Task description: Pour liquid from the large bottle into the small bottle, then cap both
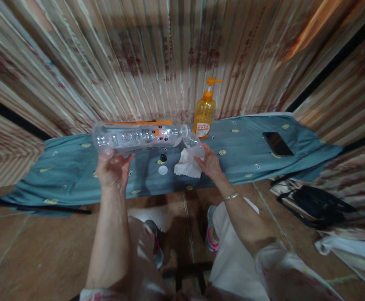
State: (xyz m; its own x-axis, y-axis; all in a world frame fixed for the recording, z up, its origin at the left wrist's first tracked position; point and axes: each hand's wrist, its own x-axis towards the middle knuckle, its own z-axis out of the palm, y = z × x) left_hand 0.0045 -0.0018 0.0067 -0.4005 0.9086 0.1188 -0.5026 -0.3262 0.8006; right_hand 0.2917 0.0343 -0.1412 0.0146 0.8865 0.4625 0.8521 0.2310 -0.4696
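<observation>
My left hand (112, 169) is closed around the underside of a large clear plastic bottle (132, 137), near its base. The bottle lies level, with its neck pointing right. Its mouth meets a small clear plastic cup (195, 144), tilted, in my right hand (210, 162). A crumpled white tissue (188, 164) hangs under the cup, pressed by the fingers of that same hand. On the cloth below the bottle are a small black round piece (163, 157) and a white round cap (163, 169).
Behind the cup stands a yellow pump bottle (204, 115). A dark phone (278, 144) lies at the right of the teal patterned cloth (232, 161). An orange-edged object (166, 122) sits behind the clear bottle. A black bag (317, 202) rests at lower right; curtains (170, 50) surround the table.
</observation>
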